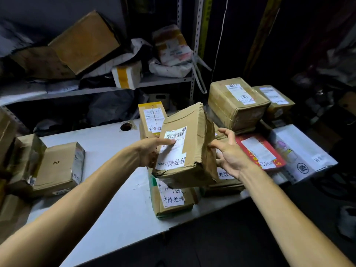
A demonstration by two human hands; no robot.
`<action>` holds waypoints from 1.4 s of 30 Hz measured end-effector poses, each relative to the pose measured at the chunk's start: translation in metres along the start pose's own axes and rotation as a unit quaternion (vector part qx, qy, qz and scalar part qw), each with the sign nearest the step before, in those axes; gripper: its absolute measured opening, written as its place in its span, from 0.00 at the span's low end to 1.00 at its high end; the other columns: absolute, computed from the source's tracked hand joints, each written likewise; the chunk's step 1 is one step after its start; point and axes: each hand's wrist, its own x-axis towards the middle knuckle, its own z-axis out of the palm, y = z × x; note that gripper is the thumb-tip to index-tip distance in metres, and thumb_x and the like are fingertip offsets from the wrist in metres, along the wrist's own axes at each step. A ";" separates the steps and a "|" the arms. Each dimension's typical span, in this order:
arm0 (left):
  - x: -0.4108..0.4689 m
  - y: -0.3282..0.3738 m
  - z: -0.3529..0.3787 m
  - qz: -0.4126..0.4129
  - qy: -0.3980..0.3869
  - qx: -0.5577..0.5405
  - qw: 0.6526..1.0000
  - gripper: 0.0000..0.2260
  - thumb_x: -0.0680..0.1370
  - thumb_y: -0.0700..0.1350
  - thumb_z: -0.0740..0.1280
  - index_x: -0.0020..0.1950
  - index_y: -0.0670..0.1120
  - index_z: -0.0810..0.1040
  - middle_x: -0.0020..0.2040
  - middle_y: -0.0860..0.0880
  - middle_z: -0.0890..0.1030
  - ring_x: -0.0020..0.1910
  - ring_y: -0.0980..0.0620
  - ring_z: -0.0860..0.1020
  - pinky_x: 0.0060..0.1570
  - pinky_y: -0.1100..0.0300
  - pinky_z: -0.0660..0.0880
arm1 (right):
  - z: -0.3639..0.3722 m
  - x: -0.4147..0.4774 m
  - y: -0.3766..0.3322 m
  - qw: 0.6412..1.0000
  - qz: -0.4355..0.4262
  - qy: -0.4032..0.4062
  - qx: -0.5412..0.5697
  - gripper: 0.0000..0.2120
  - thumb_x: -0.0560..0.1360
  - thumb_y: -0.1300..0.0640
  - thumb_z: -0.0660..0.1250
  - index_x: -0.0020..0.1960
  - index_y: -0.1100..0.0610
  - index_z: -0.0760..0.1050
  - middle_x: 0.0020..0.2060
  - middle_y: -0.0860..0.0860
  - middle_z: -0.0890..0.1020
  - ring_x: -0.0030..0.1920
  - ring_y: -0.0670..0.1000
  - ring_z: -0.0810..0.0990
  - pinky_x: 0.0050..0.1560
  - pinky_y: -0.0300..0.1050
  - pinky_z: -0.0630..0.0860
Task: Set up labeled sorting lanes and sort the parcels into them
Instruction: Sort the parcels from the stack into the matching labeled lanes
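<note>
Left hand fingers clamp one parcel; right hand fingers apart beside it. Two brown boxes back right.

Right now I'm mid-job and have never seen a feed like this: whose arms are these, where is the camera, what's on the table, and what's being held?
There is no machine: a person works with bare hands, and the one camera sits on their head, looking forward and down. The left hand grips a brown box by its left side, thumb on the label. The right hand is open beside the box's right side; whether it touches I cannot tell. Below is a pale table with more parcels: a labelled box below the held one, a box marked 2 at left, a red parcel and a white parcel at right. Behind stands a shelf of parcels.
</note>
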 end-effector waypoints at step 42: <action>0.031 0.000 0.036 0.043 0.052 0.002 0.998 0.28 0.67 0.40 0.78 0.65 0.49 0.74 0.52 0.50 0.85 0.50 0.50 0.84 0.35 0.59 0.79 | -0.041 0.043 0.001 0.986 0.041 -0.019 -0.159 0.27 0.69 0.68 0.75 0.66 0.58 0.72 0.51 0.53 0.85 0.47 0.50 0.84 0.44 0.43 0.81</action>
